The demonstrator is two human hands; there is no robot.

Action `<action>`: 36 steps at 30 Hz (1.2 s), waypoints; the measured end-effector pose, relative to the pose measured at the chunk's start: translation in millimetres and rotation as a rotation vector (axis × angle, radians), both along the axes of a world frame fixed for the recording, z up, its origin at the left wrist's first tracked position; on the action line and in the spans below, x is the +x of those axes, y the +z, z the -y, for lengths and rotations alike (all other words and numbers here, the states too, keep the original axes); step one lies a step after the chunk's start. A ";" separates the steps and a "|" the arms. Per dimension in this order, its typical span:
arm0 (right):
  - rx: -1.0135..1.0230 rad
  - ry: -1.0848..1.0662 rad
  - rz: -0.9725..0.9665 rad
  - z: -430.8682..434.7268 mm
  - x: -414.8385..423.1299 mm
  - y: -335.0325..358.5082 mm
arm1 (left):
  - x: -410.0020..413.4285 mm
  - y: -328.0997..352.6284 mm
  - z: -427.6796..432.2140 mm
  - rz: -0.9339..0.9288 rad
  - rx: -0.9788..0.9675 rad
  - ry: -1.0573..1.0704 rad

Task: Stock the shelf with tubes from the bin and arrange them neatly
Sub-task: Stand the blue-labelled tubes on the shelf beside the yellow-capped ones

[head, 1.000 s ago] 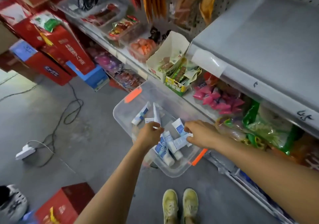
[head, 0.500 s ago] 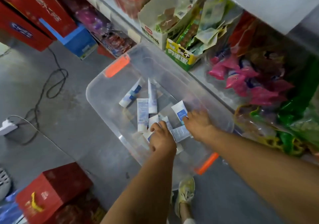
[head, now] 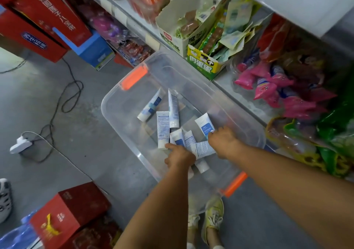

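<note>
Head view: pick-up step.
- Left hand [head: 179, 157] is curled round tubes [head: 179, 139].
- Right hand [head: 224, 141] has fingers curled on another tube [head: 205, 125].
- All are inside the bin [head: 115, 99].
- Next, by my judgement: secure the grip, lift clear of the bin, carry to the shelf [head: 228, 87].

Chinese characters stand on the yellow-green carton [head: 203, 66], the white carton [head: 172, 37] and the red box [head: 55, 16], none surely legible; fine print and a barcode on the tubes [head: 163, 128] are too small to read.

I have my left hand [head: 180, 157] and right hand [head: 225, 142] down inside the clear bin [head: 118, 103], side by side over the white tubes [head: 162, 126] scattered on its floor.
</note>
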State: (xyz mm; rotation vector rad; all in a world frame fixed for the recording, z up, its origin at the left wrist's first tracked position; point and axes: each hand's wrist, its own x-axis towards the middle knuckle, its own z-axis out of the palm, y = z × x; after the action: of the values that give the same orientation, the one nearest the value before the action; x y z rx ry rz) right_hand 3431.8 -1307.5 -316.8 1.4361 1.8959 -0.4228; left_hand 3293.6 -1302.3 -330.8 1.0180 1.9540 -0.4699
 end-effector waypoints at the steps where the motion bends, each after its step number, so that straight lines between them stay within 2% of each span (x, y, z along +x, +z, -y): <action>1: 0.014 -0.051 -0.011 2.1 -1.8 4.9 | -3.3 0.8 -3.4 0.049 0.050 0.103; 3: 0.041 -0.183 -0.051 5.7 -5.9 18.6 | -5.5 11.4 -8.5 0.183 0.159 0.302; 5: 0.057 -0.360 -0.101 9.7 -7.9 36.4 | -8.6 21.8 -13.5 0.372 0.162 0.332; 6: 0.070 -0.458 -0.131 12.2 -7.7 46.6 | -8.1 35.5 -15.5 0.424 0.126 0.434; 10: 0.117 -0.804 -0.274 25.0 0.0 92.8 | -12.1 88.7 -11.4 0.614 0.144 0.464; 14: 0.196 -1.042 -0.437 47.1 10.5 141.1 | -13.9 141.1 -4.4 0.704 0.174 0.336; 17: 0.251 -1.293 -0.720 67.2 15.8 173.5 | -13.3 175.0 -1.1 0.787 0.254 0.320; 21: 0.260 -1.567 -1.080 96.7 18.9 215.4 | -10.7 219.7 15.2 0.926 0.126 0.356; 24: 0.199 -1.617 -1.257 120.3 22.4 243.8 | 1.4 247.8 37.7 1.008 0.106 0.320; 29: 0.197 -1.671 -1.507 165.2 33.0 283.1 | 33.1 297.2 83.2 1.135 0.232 0.316; 32: 0.242 -1.654 -1.592 205.0 40.4 309.7 | 49.8 323.0 121.2 1.220 0.341 0.262; 36: 0.350 -1.558 -1.622 279.7 49.6 344.5 | 69.0 353.3 186.0 1.210 0.512 0.095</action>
State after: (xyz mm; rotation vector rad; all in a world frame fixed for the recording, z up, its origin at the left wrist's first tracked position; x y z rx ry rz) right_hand 3481.4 -1587.2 27.6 3.0787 1.0463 -2.6586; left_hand 3362.6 -1488.3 22.5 1.1092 0.9847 0.6389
